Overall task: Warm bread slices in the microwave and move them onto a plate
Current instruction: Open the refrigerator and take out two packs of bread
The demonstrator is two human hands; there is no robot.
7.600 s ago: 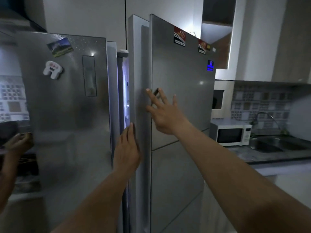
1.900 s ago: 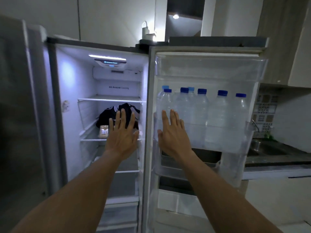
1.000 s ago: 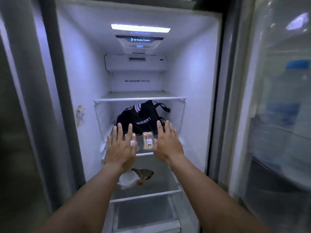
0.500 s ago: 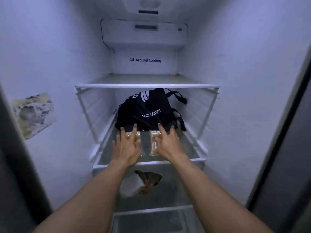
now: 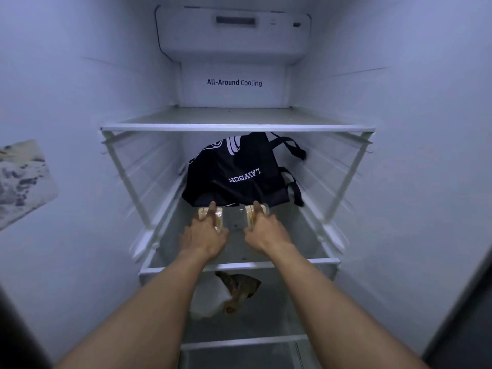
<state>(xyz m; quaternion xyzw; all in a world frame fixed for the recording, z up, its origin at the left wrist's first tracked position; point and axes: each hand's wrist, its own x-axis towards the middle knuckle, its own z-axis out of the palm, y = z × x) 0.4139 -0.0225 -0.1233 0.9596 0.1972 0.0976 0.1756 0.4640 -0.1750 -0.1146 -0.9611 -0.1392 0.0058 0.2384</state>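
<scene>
The person reaches with both bare arms into an open fridge, whose back wall [image 5: 234, 54] carries the words "All-Around Cooling". The left hand [image 5: 205, 235] lies on the left bread pack [image 5: 219, 213], its fingers curled down around the clear wrap and one finger [image 5: 211, 210] stretched along the top. The right hand [image 5: 266, 233] grips the right bread pack [image 5: 249, 213] in the same way, with one finger laid over the top and the rest folded round the sides. Both packs sit on the middle shelf [image 5: 239, 264], side by side with a small gap between them, about halfway back from its near rim. Just behind them, at the far end of the same shelf, a black bag [image 5: 234, 174] with white lettering slumps against the back wall, and the far ends of the packs touch or nearly touch its lower edge. The upper shelf [image 5: 237, 127] runs across above the bag. On the shelf below, near the front, lies a white and brown wrapped item [image 5: 229, 291]. A worn sticker [image 5: 21, 182] clings to the left wall.
</scene>
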